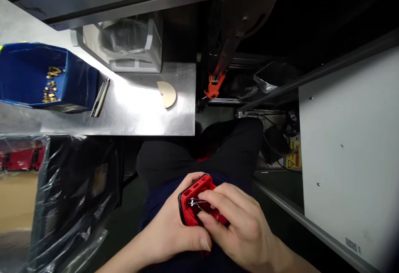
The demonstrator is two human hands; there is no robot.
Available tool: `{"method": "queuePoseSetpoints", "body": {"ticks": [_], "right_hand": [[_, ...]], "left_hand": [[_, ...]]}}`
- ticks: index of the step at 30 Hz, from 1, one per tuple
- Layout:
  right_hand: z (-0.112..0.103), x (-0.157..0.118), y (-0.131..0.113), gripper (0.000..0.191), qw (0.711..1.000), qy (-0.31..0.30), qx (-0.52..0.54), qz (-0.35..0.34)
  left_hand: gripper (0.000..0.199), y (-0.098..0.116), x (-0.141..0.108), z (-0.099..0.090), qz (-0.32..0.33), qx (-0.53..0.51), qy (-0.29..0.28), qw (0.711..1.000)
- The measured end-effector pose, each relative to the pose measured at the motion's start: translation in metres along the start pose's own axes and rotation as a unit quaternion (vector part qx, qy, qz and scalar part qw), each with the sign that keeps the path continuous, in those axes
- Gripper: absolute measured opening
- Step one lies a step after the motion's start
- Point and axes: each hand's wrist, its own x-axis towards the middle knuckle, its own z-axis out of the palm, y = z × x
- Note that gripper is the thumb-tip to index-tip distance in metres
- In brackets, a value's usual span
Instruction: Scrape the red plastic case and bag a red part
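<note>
Beside a shiny steel worktop [183,119], above our dark-trousered lap, our left hand [174,227] grips a hollow red plastic housing with black edging [196,188]. Our right hand [240,223] pinches a thin silvery metal piece [193,202] inside it. If our fingertips slip, that springy-looking piece could flick out or scratch the plastic.

Two bare hands close together above the lap, left hand [183,223] cupped with thumb extended toward the right, right hand [240,223] with thumb and index finger pinched, both forearms reaching in from below, dark-trousered knees bent
</note>
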Motion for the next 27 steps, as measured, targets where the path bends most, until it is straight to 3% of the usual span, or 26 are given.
{"method": "queuePoseSetpoints", "body": {"ticks": [7, 13, 18, 22, 27], "right_hand": [[-0.008, 0.004, 0.003, 0.021, 0.999, -0.030, 0.008, 0.010], [-0.016, 0.010, 0.003, 0.023, 0.996, -0.083, -0.021, -0.009], [-0.014, 0.008, 0.007, 0.020, 0.999, -0.031, -0.014, -0.025], [-0.015, 0.000, 0.008, 0.021, 1.000, 0.016, 0.000, 0.005], [-0.004, -0.003, 0.002, 0.021, 0.999, 0.029, -0.024, 0.018]], "left_hand": [[0.090, 0.002, 0.002, 0.006, -0.004, 0.042, 0.020, 0.999], [0.083, 0.011, 0.007, 0.010, -0.005, 0.065, 0.000, 0.998], [0.079, 0.013, 0.008, 0.008, -0.006, 0.033, -0.010, 0.999], [0.075, 0.007, 0.007, 0.005, -0.006, -0.044, -0.020, 0.999], [0.073, -0.003, 0.005, -0.001, 0.020, -0.059, -0.011, 0.998]]}}
